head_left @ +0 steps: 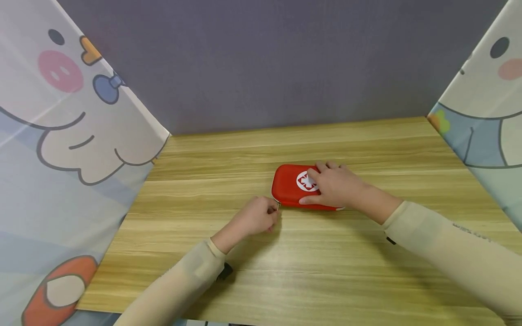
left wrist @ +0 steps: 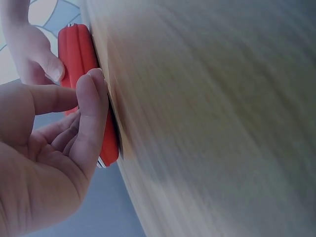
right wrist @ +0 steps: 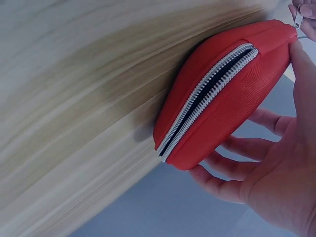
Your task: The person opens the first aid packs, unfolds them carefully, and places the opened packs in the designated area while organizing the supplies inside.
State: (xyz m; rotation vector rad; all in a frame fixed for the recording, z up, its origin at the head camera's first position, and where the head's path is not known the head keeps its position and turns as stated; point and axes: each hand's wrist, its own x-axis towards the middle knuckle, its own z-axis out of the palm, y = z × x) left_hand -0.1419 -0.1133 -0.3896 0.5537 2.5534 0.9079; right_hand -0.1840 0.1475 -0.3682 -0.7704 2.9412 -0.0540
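Observation:
A red zippered first-aid case (head_left: 287,184) with a white round emblem lies flat on the wooden table. My left hand (head_left: 253,216) pinches the metal zipper pull (right wrist: 298,19) at the case's left front corner. Over the right part of the case lies my right hand (head_left: 336,186), its thumb against the front side and its fingers across the top, holding it. On the right end, the silver zipper teeth (right wrist: 227,76) stand apart with a narrow dark gap between them. What the case contains is hidden.
The wooden tabletop (head_left: 195,181) reaches back to a grey panel (head_left: 261,68). Cartoon-printed sheets border it on the left (head_left: 24,203) and right (head_left: 485,131). Its front edge runs along the bottom of the head view.

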